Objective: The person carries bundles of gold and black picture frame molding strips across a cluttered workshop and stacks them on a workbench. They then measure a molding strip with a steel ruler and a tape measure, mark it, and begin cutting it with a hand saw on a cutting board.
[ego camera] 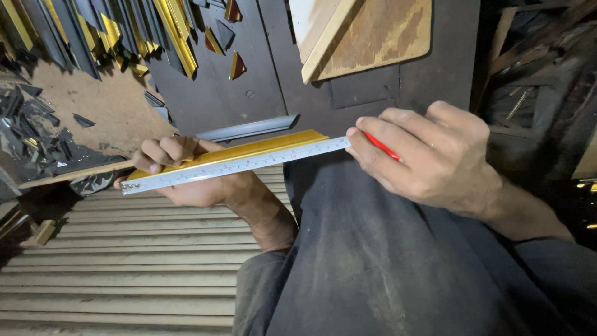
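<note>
Hands grip things — left hand (186, 177) gold moulding (249, 151) and ruler (236, 165), right hand (429, 155) red pencil (380, 146).

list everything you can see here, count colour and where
flat metal ruler: one, silver, lying along the strip between both hands
gold moulding strip: one, yellow-gold, under the ruler
thin red pencil: one, red, in right hand at the ruler's end
gold and black moulding offcuts: many, top left pile
grey moulding piece: one, grey, on the floor behind the strip
plywood boards: two or so, brown, top centre
ribbed pale panel: one, beige, lower left
left hand: grips strip and ruler
right hand: holds pencil
</note>
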